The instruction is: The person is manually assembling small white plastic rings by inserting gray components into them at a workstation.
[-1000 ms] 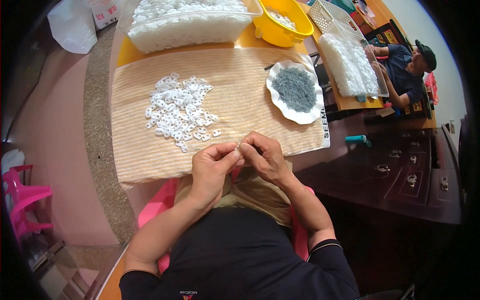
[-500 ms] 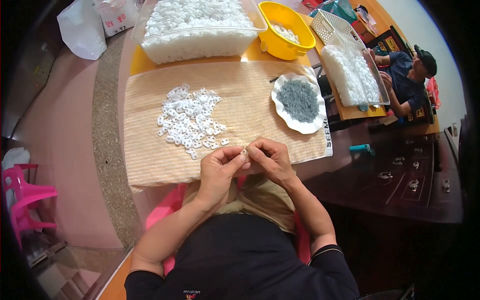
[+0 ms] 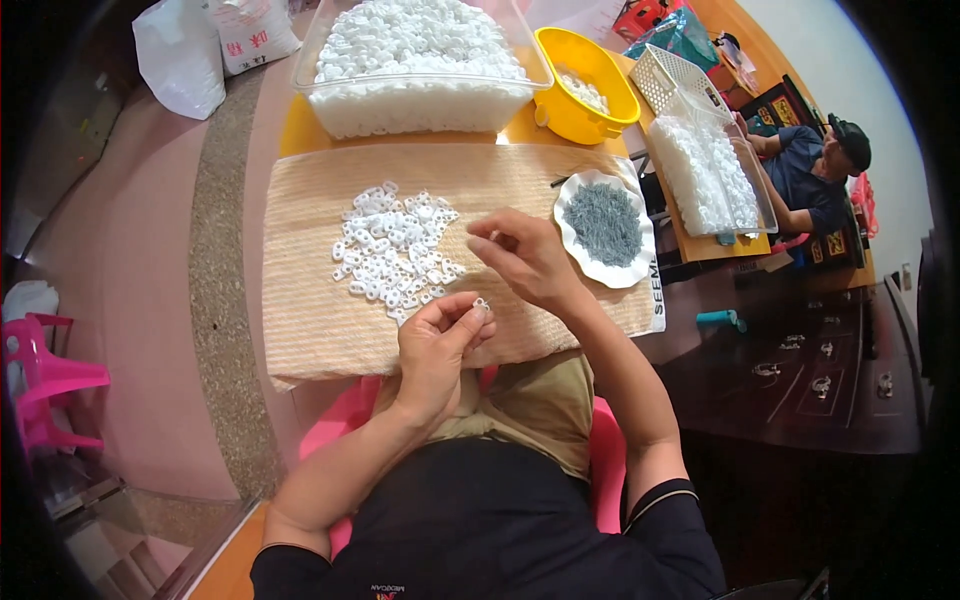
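Note:
My left hand [image 3: 440, 335] pinches a small white plastic piece [image 3: 481, 304] with holes between thumb and forefinger, above the near edge of the cloth. My right hand [image 3: 520, 255] is raised over the cloth, between the heap and the plate. Its thumb and forefinger tips look slightly apart, and I see nothing between them. A loose heap of similar white two-holed pieces [image 3: 390, 245] lies left of it. Farther right stands a white wavy-rimmed plate [image 3: 603, 276] filled with small grey, thin parts [image 3: 603, 220].
A striped beige cloth [image 3: 310, 290] covers the table. Behind it are a clear tub [image 3: 415, 118] of white pieces and a yellow basin [image 3: 585, 118]. At right, another person [image 3: 810, 170] sits by a second clear bin [image 3: 705, 180]. A pink chair [image 3: 55, 370] stands far left.
My right hand has left the left hand's fingertips and moved up and away over the cloth. The left hand keeps the white piece. The whole view has shifted slightly.

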A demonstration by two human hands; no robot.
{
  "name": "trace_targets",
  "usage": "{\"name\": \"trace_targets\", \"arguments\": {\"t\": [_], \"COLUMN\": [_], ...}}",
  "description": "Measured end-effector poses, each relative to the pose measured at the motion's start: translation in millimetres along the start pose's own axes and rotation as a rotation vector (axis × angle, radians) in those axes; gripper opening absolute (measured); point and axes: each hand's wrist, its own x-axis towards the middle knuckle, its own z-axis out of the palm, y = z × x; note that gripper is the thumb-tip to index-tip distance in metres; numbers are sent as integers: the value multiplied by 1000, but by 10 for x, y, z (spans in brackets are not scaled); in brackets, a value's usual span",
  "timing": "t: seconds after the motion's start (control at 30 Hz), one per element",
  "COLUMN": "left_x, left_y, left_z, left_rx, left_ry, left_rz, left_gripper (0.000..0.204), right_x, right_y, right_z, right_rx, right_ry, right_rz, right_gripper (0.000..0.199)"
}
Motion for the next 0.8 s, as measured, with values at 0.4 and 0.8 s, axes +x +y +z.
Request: {"name": "trace_targets", "arguments": {"t": [0.4, 0.8], "left_x": [17, 25], "left_y": [37, 43], "left_z": [-6, -7], "left_rx": [-62, -50], "left_ry": [50, 49], "left_rz": [16, 29], "left_gripper": [19, 19], "right_x": [659, 344], "right_y": [72, 257], "right_z": [328, 212], "right_rx": [-622, -191], "right_ry": [-200, 39], "right_rz": [-139, -77], "right_gripper": [20, 11]}}
